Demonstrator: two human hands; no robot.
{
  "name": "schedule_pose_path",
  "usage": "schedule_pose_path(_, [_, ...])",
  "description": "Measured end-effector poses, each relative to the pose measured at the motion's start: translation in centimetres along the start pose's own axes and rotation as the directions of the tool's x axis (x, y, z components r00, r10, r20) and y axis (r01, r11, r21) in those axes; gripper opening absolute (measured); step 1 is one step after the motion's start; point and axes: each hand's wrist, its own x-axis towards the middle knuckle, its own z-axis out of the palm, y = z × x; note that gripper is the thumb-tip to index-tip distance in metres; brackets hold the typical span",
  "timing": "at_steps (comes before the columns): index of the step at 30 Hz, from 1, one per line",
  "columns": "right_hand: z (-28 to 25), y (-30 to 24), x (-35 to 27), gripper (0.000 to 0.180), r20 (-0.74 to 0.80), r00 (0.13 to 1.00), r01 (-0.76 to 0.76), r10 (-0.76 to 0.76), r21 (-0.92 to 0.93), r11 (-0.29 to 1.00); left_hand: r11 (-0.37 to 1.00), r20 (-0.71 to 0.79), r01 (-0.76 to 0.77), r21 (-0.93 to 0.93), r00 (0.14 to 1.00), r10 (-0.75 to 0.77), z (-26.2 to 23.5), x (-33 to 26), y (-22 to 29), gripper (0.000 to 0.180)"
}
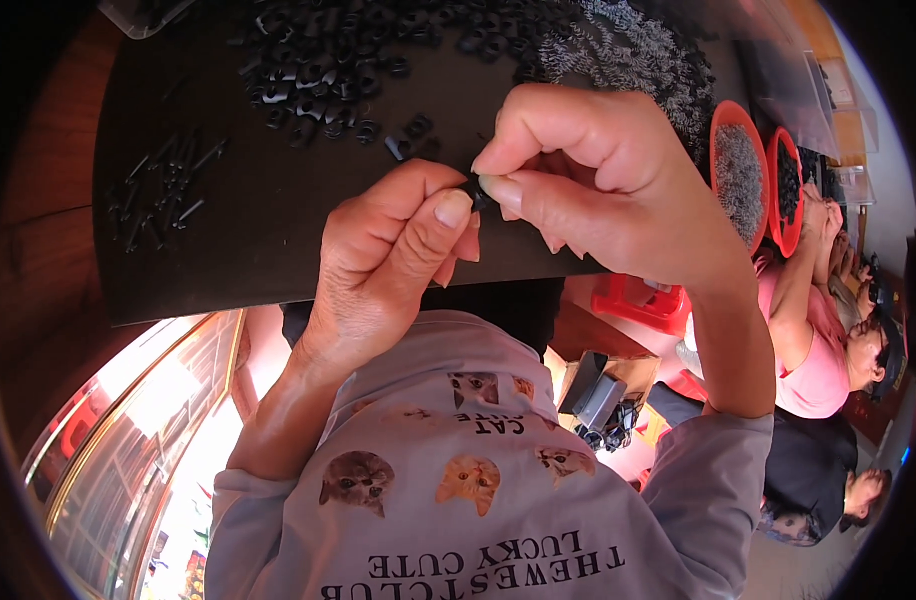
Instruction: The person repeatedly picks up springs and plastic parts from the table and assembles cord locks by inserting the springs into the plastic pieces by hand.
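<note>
Over the near edge of the dark table, both my hands meet fingertip to fingertip. My left hand point(388, 245) is closed, its thumb and forefinger pinching a small black plastic part point(481, 196) that is mostly covered by the fingers. Just right of it, my right hand point(603, 180) is closed too, thumb and forefinger pressed together against the part's upper end. Whatever sits between those right fingertips is too small to make out. A few loose black plastic pieces point(410, 140) lie on the table just beyond my hands.
A heap of black plastic pieces point(318, 75) spreads across the far table point(228, 230), beside a pile of metal springs point(628, 50). Thin dark pins point(163, 190) lie at left. Red baskets point(719, 170) stand at right, near other people point(813, 340). A red container point(643, 303) sits below the table edge.
</note>
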Motion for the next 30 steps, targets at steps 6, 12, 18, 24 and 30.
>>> schedule_pose_path(6, [-0.1,-0.4,-0.3,0.005,-0.025,1.0,-0.005,0.003,-0.045,0.999,1.0,0.007,0.019,-0.002,1.0,-0.019,0.2,0.1,0.3,0.023])
schedule_pose_path(12, [0.0,-0.6,-0.4,0.004,-0.03,0.999,-0.027,0.024,-0.108,0.994,0.999,-0.009,0.032,0.019,0.999,-0.032,0.5,0.2,0.4,0.023])
schedule_pose_path(18, [0.4,0.0,-0.3,0.003,-0.043,0.999,0.004,-0.012,-0.175,0.985,0.999,-0.029,0.031,0.006,0.999,-0.031,0.5,0.1,0.2,0.023])
schedule_pose_path(24, [1.1,-0.1,-0.1,0.003,-0.073,0.997,0.015,-0.032,-0.217,0.976,1.0,-0.08,0.013,0.011,0.997,-0.012,0.3,-0.1,-0.2,0.027])
schedule_pose_path(30, [0.8,1.1,-0.4,0.014,-0.108,0.931,0.25,-0.349,-0.509,0.824,0.991,-0.111,-0.026,-0.134,0.994,0.011,0.6,0.1,0.0,0.024])
